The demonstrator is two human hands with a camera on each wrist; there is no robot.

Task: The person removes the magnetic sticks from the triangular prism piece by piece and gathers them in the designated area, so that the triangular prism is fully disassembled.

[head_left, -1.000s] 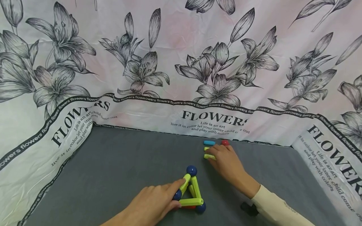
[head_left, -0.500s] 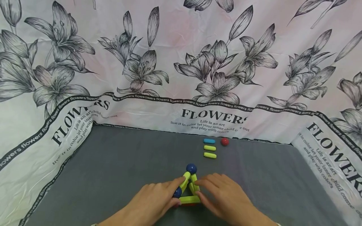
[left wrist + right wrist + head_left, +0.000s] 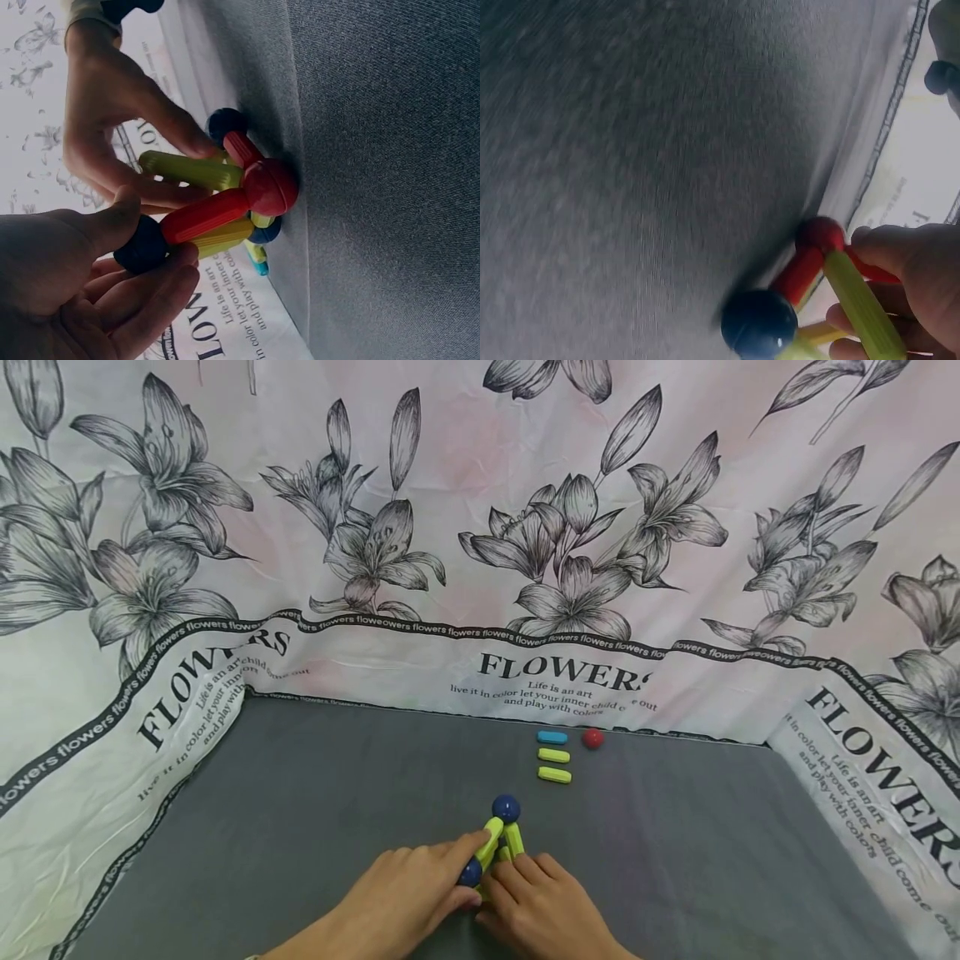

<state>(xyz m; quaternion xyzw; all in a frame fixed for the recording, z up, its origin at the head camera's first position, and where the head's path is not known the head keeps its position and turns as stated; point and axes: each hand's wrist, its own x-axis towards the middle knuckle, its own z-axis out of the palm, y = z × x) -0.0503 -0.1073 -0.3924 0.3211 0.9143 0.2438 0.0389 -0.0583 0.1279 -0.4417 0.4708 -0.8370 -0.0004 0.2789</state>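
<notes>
A small frame of magnetic rods and balls stands on the grey table between my hands. My left hand (image 3: 408, 893) grips its left corner, thumb and fingers around a blue ball (image 3: 142, 247) and the adjoining red rod (image 3: 206, 216). My right hand (image 3: 543, 902) pinches a yellow-green magnetic rod (image 3: 191, 171), which reaches the red ball (image 3: 271, 187) at one end. Another blue ball (image 3: 506, 809) tops the far corner in the head view. In the right wrist view a blue ball (image 3: 759, 324) shows at a low corner. The right hand hides much of the frame's front.
Behind the frame lie two loose yellow-green rods (image 3: 554, 774), a light-blue rod (image 3: 552, 737) and a red ball (image 3: 593, 738). A flower-printed cloth (image 3: 375, 660) walls the back and sides of the grey table (image 3: 337, 777).
My right hand has left the loose rods at the back, come down to the frame's right side, then moved left across its front. The left hand has kept its grip on the corner.
</notes>
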